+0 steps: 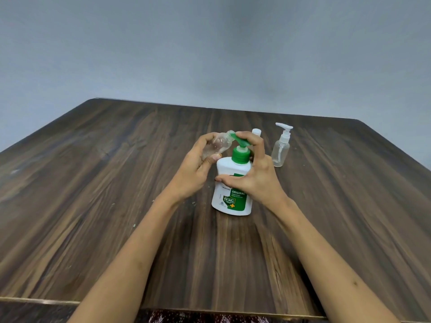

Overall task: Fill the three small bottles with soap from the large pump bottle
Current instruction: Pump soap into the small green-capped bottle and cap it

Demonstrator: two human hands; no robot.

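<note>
Left hand (pixel 198 166) wrapped around a clear small bottle (pixel 217 145), tilted, open mouth right at the green spout (pixel 235 137). Right hand (pixel 254 173) clamps the pump bottle (pixel 229 183): thumb across the front, fingers on the pump head. It stands upright mid-table (pixel 93 183). A capped bottle (pixel 281 148) stands right of it; a white cap (pixel 256 131) shows behind the right hand.

White pump bottle (pixel 231 194) upright, clear small bottle (pixel 218 144) tilted at nozzle
</note>
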